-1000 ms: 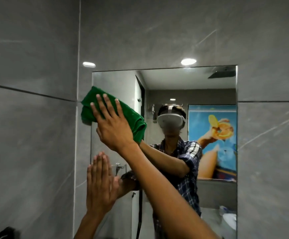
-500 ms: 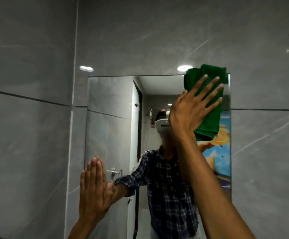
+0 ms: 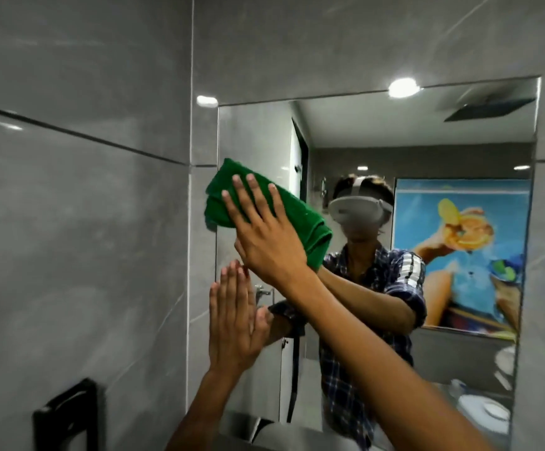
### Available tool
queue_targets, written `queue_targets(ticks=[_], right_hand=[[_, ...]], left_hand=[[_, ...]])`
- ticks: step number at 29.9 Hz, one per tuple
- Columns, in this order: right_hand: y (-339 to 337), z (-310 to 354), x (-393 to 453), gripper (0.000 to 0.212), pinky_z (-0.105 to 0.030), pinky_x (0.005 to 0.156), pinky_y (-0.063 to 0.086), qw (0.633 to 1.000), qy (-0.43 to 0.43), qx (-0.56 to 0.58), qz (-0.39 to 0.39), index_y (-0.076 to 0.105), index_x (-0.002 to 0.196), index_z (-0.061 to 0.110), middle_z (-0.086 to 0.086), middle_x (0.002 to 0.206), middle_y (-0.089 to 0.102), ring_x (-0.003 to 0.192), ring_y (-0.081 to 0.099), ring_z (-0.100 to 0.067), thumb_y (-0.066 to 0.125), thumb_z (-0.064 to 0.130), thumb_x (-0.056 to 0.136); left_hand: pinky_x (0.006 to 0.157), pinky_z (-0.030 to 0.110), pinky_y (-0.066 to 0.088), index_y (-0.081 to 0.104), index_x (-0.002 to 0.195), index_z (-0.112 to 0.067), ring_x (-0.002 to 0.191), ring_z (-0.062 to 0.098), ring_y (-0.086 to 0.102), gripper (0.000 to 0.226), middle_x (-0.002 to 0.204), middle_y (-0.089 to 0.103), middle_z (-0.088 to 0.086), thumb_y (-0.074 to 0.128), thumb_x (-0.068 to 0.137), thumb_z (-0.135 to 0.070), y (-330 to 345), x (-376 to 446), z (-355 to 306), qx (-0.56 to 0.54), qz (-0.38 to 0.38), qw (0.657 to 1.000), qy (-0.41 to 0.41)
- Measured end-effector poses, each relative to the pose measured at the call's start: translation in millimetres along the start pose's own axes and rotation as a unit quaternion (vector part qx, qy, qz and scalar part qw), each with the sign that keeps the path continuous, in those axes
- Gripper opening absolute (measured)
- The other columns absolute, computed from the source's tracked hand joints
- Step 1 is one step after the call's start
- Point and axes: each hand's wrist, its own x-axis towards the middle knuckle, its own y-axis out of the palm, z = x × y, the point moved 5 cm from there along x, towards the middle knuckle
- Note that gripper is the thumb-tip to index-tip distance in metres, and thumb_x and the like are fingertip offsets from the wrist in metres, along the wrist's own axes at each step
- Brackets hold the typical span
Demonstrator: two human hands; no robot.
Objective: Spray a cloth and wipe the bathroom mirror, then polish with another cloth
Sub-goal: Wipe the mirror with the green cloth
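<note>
A frameless rectangular mirror (image 3: 427,131) hangs on the grey tiled wall. My right hand (image 3: 264,236) presses a folded green cloth (image 3: 300,216) flat against the glass at the mirror's left side, fingers spread over it. The cloth's left end overhangs the mirror's left edge. Below it, my left hand (image 3: 232,323) lies flat on the mirror with fingers straight and together, holding nothing. The mirror reflects a person in a checked shirt and both arms.
Grey tiled walls (image 3: 79,222) meet in a corner just left of the mirror. A black fixture (image 3: 66,415) is mounted low on the left wall. A white basin rim (image 3: 284,434) shows under the mirror. A colourful poster (image 3: 460,252) appears in the reflection.
My right hand has swept the green cloth from the mirror's top right corner back down to its left side. The left hand has stayed flat on the glass.
</note>
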Motion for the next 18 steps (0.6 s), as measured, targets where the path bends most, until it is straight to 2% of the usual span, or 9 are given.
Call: queue_targets(ticks=[3, 6, 8, 11, 12, 14, 15, 16, 18], right_hand=[[-5.5, -31.6, -61.2, 0.078, -0.055, 0.129, -0.004, 0.999, 0.006, -0.028, 0.026, 0.003, 0.165, 0.019, -0.012, 0.173, -0.004, 0.160, -0.006, -0.032, 0.041, 0.043, 0.101], [-17.0, -61.7, -122.0, 0.079, -0.058, 0.129, 0.006, 0.991, 0.130, -0.035, 0.011, 0.004, 0.165, 0.020, -0.012, 0.173, -0.001, 0.160, -0.002, -0.034, 0.043, 0.040, 0.100], [-16.0, -55.2, -144.1, 0.080, -0.059, 0.128, 0.011, 0.987, 0.155, -0.042, -0.002, 0.007, 0.165, 0.018, -0.013, 0.173, 0.003, 0.160, 0.003, -0.037, 0.047, 0.038, 0.099], [-0.3, -27.0, -167.0, 0.080, -0.056, 0.127, 0.009, 0.995, 0.088, -0.046, 0.004, 0.014, 0.164, 0.014, -0.011, 0.172, 0.008, 0.158, 0.011, -0.037, 0.054, 0.031, 0.096], [3.0, -19.8, -175.7, 0.075, -0.054, 0.127, 0.010, 0.998, 0.047, -0.050, 0.009, 0.018, 0.163, 0.013, -0.011, 0.172, 0.013, 0.158, 0.015, -0.036, 0.051, 0.025, 0.097], [8.3, -13.3, -198.2, 0.060, -0.051, 0.124, 0.016, 0.996, -0.043, -0.066, 0.029, 0.024, 0.162, 0.012, -0.009, 0.170, 0.025, 0.155, 0.027, -0.033, 0.030, 0.016, 0.102], [10.2, -13.2, -208.0, 0.057, -0.049, 0.121, 0.021, 0.993, -0.081, -0.066, 0.046, 0.027, 0.161, 0.013, -0.008, 0.168, 0.031, 0.152, 0.035, -0.032, 0.021, 0.014, 0.104], [7.8, -8.5, -225.9, 0.056, -0.047, 0.118, 0.026, 0.990, -0.112, -0.060, 0.060, 0.030, 0.160, 0.013, -0.007, 0.166, 0.036, 0.149, 0.042, -0.032, 0.018, 0.014, 0.105], [7.1, -1.9, -246.5, 0.056, -0.046, 0.110, 0.033, 0.987, -0.119, -0.044, 0.095, 0.032, 0.159, 0.014, -0.005, 0.161, 0.045, 0.139, 0.051, -0.031, 0.031, 0.015, 0.103]], left_hand=[[0.127, 0.056, 0.019, 0.014, 0.161, -0.004, 0.160, 0.030, 0.013, 0.070, 0.171, 0.013, 0.017, 0.014, 0.102, -0.043, -2.7, -1.6, -5.4, 0.004, -0.002, 1.000, 0.001], [0.128, 0.056, 0.017, 0.007, 0.162, -0.006, 0.160, 0.030, 0.010, 0.071, 0.171, 0.010, 0.018, 0.018, 0.101, -0.040, -2.2, -3.4, -4.5, 0.007, 0.006, 1.000, -0.006], [0.127, 0.057, 0.019, 0.005, 0.162, -0.005, 0.160, 0.031, 0.010, 0.072, 0.171, 0.011, 0.019, 0.021, 0.099, -0.037, 0.0, -1.8, -1.2, 0.019, 0.003, 1.000, -0.010], [0.126, 0.058, 0.020, 0.004, 0.161, -0.004, 0.160, 0.032, 0.008, 0.071, 0.171, 0.008, 0.020, 0.019, 0.100, -0.035, 1.4, -5.3, -1.4, 0.034, 0.021, 0.999, -0.021], [0.126, 0.059, 0.020, 0.005, 0.161, -0.003, 0.160, 0.033, 0.008, 0.069, 0.171, 0.008, 0.021, 0.014, 0.102, -0.036, -1.0, -6.2, -3.8, 0.035, 0.034, 0.999, -0.021], [0.127, 0.060, 0.017, 0.003, 0.161, -0.003, 0.160, 0.035, 0.008, 0.068, 0.171, 0.007, 0.022, 0.008, 0.105, -0.040, -7.3, -9.5, -7.7, 0.033, 0.062, 0.997, -0.016], [0.128, 0.059, 0.014, 0.001, 0.161, -0.005, 0.160, 0.034, 0.006, 0.067, 0.171, 0.006, 0.021, 0.010, 0.106, -0.042, -9.2, -12.7, -8.9, 0.026, 0.055, 0.998, -0.015], [0.129, 0.057, 0.010, -0.003, 0.161, -0.008, 0.160, 0.031, 0.002, 0.067, 0.172, 0.003, 0.018, 0.016, 0.106, -0.042, -16.5, -23.5, -15.6, 0.002, 0.060, 0.998, -0.022], [0.131, 0.052, 0.003, -0.004, 0.162, -0.014, 0.161, 0.022, -0.005, 0.069, 0.173, -0.002, 0.009, 0.028, 0.107, -0.037, -27.5, -45.2, -21.6, -0.057, 0.060, 0.995, -0.059]])
